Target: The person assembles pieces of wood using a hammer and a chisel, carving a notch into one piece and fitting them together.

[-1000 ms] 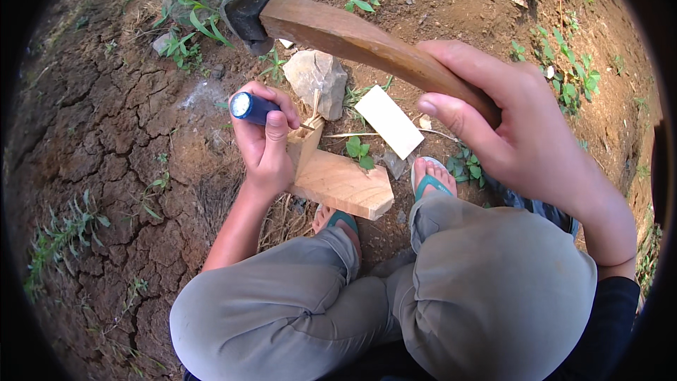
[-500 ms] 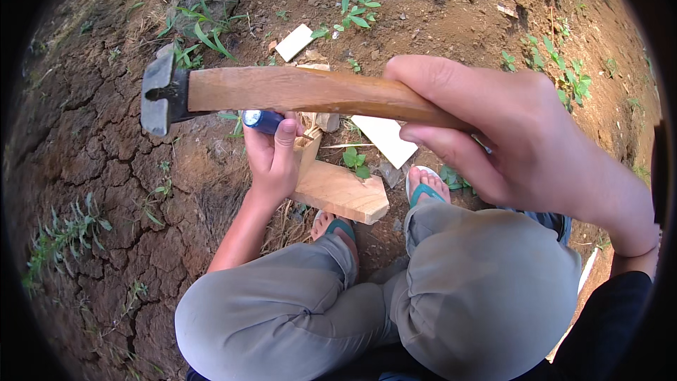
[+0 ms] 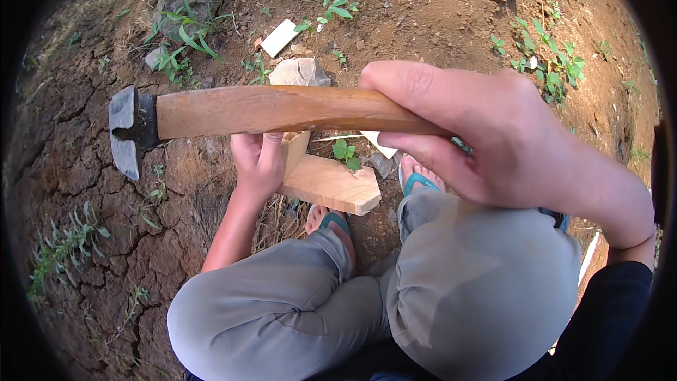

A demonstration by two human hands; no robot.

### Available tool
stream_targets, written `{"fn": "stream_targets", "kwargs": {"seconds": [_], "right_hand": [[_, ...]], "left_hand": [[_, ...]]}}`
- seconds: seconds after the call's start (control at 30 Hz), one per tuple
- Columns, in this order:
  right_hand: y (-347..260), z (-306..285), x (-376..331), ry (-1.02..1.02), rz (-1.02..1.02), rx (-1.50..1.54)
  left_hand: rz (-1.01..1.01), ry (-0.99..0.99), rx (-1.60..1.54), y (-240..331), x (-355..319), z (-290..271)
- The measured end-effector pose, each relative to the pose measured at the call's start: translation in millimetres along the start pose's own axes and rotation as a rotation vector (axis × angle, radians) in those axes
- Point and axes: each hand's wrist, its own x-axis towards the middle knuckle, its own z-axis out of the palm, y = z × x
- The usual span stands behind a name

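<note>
My right hand point(image 3: 486, 134) is wrapped round the wooden handle of a hammer point(image 3: 233, 111). The hammer lies level across the view, its dark metal head point(image 3: 125, 132) out to the left. Behind and below the handle, my left hand point(image 3: 255, 166) is closed, its fingertips covered. The blue-handled tool it gripped half a second ago is hidden now by the hammer handle. Beside that hand, a pale wooden block point(image 3: 331, 185) with a pointed right end lies near my feet. Another piece of wood point(image 3: 295, 152) stands against its left end.
A grey-tan stone point(image 3: 300, 72) sits just beyond the hammer handle. White offcuts point(image 3: 280, 37) lie on the brown soil. A large rock point(image 3: 192, 0) is at the far left, with small green plants point(image 3: 342, 3) about. My sandalled feet point(image 3: 333, 224) flank the block's near side.
The hammer has shifted left and slightly down in view, now covering the tool in my left hand. The ground has also slid left in the picture, and the stone has come into sight.
</note>
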Motion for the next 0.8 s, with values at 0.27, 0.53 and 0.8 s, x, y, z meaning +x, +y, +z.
{"fn": "stream_targets", "kwargs": {"seconds": [0.27,0.53,0.8], "right_hand": [[7.3,2.4,-5.9,0.032,-0.010,0.027],[16.0,6.0,-12.7,0.122,-0.076,0.035],[17.0,2.6,-12.6,0.113,-0.042,0.074]], "left_hand": [[-0.049,-0.043,-0.030,0.0,-0.4,0.1],[-0.120,-0.107,0.024,0.6,2.9,-2.2],[-0.089,-0.103,-0.012,-1.8,10.1,3.5]]}}
